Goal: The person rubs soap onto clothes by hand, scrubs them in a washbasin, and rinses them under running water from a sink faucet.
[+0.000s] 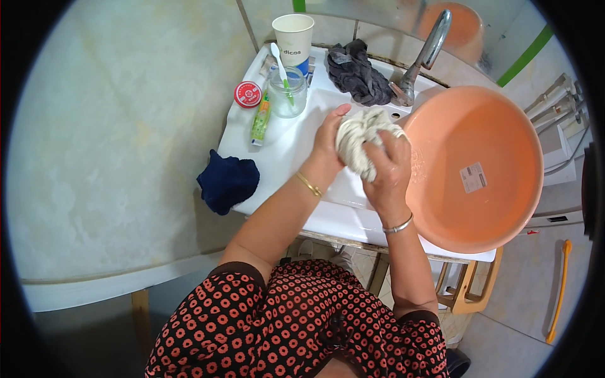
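Head view: a white sink counter (277,167) spans the middle, its bowl below the hands. Next in size, an orange basin (454,208) sits over its right side, a pale label (473,177) inside.

Above the bowl, just left of the basin, is a cream cloth (360,142), squeezed into a rounded bundle. Its surface is all thick, twisted folds, ridged on top, with grey shadow in the creases; whether it is wet, I cannot tell. The right hand (392,167) clenches it from the right, fingers bent into the folds. The left hand (326,140) grips the opposite side, thumb raised, its other fingers mostly hidden.

A dark grey cloth (359,72) lies crumpled at the back beside the chrome tap (425,57); a navy cloth (228,181) drapes over the counter's left edge. Smaller still, a paper cup (293,38) stands behind a glass jar (287,101). Left of the jar lie a green tube (261,121) and a round red tin (247,94). Slimmest is a white-and-green toothbrush (280,66), leaning in the jar.
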A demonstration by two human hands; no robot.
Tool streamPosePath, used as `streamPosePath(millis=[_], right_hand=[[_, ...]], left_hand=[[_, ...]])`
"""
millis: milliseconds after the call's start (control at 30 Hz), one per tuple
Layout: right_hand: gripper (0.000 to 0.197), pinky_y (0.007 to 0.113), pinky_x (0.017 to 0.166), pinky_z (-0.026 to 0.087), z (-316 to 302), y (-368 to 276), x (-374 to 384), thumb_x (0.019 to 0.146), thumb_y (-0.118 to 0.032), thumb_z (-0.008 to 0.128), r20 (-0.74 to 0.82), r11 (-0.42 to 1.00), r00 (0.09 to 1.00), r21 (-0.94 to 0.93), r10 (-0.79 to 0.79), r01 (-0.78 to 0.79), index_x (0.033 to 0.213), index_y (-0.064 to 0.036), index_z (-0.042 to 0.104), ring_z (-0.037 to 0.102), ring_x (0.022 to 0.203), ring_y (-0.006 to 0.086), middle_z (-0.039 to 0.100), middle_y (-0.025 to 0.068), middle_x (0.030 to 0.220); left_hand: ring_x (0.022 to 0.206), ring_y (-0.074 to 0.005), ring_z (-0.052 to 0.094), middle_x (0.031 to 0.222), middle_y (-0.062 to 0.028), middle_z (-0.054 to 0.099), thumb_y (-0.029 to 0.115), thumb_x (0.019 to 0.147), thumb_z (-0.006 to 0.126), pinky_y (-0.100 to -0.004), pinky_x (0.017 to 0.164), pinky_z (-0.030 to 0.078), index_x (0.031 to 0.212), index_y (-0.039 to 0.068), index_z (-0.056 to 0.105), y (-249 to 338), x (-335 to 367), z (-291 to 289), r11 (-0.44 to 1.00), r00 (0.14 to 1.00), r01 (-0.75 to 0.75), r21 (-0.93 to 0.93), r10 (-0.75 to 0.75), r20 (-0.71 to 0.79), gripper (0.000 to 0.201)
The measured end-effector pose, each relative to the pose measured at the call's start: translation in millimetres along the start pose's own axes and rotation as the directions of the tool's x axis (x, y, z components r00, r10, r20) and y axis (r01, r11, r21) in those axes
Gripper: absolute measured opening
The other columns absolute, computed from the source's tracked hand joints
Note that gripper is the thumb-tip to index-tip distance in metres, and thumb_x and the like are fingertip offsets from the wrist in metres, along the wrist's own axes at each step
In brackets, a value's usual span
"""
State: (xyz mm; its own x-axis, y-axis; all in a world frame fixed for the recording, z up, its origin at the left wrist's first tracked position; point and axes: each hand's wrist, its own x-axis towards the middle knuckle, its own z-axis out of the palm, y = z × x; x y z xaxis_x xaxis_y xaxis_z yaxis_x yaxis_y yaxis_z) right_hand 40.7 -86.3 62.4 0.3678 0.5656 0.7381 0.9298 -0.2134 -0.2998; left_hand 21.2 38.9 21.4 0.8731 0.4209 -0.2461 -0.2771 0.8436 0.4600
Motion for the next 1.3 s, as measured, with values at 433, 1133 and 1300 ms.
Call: streamPosePath(millis=[433, 1133, 1300], right_hand=[[0.014, 0.034, 0.057, 0.04, 12.3, 21.4, 13.3, 0.058, -0.002, 0.052, 0.034, 0.954, 0.981, -0.228, -0.19, 0.193, 0.071, -0.0055, 0.055, 0.046, 0.069, 0.0262, 0.05, 0.0077, 0.083], [0.039, 0.028, 0.081, 0.039, 28.6, 53.9, 26.9, 0.063, 0.0, 0.051, 0.35, 0.642, 0.748, 0.384, 0.564, -0.664, 0.102, -0.0011, 0.053, 0.05, 0.094, 0.0229, 0.051, 0.0145, 0.101], [0.054, 0.026, 0.088, 0.032, -1.3, 37.5, 30.0, 0.069, -0.016, 0.052, 0.553, 0.173, 0.719, 0.729, 0.42, -0.662, 0.12, -0.0022, 0.039, 0.04, 0.105, 0.0173, 0.039, 0.0104, 0.119]], left_hand=[[0.077, -0.0229, 0.054, 0.089, -0.0105, 0.051, -0.003, 0.067, 0.037, -0.0346, 0.071, 0.046, 0.094, 0.004, 0.047, -9.8, 10.6, -7.8, 0.997, 0.999, 0.015, -0.082, -0.011, 0.047, 0.029], [0.102, -0.0247, 0.049, 0.112, -0.0104, 0.049, 0.037, 0.079, 0.051, -0.0393, 0.089, 0.038, 0.118, 0.007, 0.038, -22.6, 2.5, -18.6, 0.955, 0.893, 0.28, 0.103, -0.298, 0.337, 0.051], [0.104, -0.0271, 0.047, 0.112, -0.0108, 0.049, 0.031, 0.075, 0.054, -0.0418, 0.092, 0.034, 0.118, 0.008, 0.039, -14.3, -9.7, -22.6, 0.965, 0.91, 0.258, -0.045, -0.227, 0.346, 0.052]])
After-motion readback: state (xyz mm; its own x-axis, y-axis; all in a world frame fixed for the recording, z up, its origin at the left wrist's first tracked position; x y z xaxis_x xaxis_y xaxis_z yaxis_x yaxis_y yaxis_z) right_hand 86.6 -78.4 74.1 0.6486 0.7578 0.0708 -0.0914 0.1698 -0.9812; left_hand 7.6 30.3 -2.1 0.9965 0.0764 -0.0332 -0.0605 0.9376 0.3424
